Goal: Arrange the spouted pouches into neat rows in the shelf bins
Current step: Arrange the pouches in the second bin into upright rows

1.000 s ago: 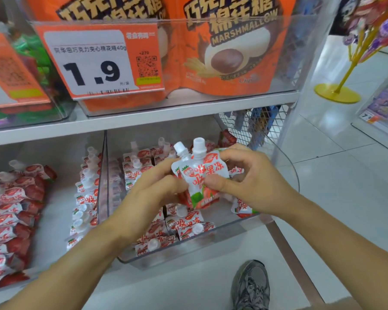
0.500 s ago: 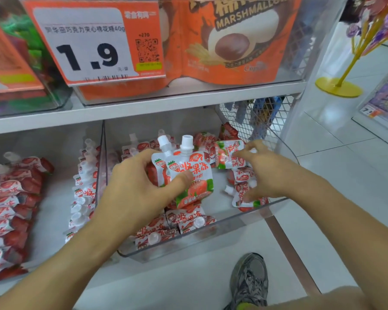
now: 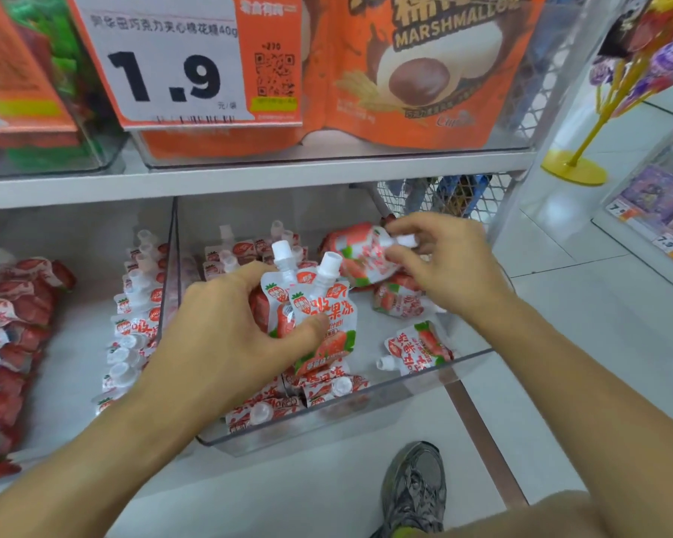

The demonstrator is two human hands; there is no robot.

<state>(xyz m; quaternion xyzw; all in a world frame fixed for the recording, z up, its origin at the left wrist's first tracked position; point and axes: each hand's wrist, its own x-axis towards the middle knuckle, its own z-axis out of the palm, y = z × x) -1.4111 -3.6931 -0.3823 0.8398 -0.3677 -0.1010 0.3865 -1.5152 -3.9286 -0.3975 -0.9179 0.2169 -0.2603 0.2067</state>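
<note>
head cam, left hand (image 3: 226,335) grips two upright spouted pouches (image 3: 319,308) over clear bin (image 3: 366,417), right hand (image 3: 443,266) pinches another pouch (image 3: 360,252) by spout at bin's back right, loose pouch (image 3: 416,349) front right

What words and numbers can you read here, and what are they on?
"1.9": price tag, upper shelf.
"MARSHMALLOW": orange bag behind the tag.
"7.9": small tag, far right shelf.
Chinese line and small print on the price tag: too blurred to read.
Red Chinese letters on the pouches held by the left hand: too blurred to read for sure.
</note>
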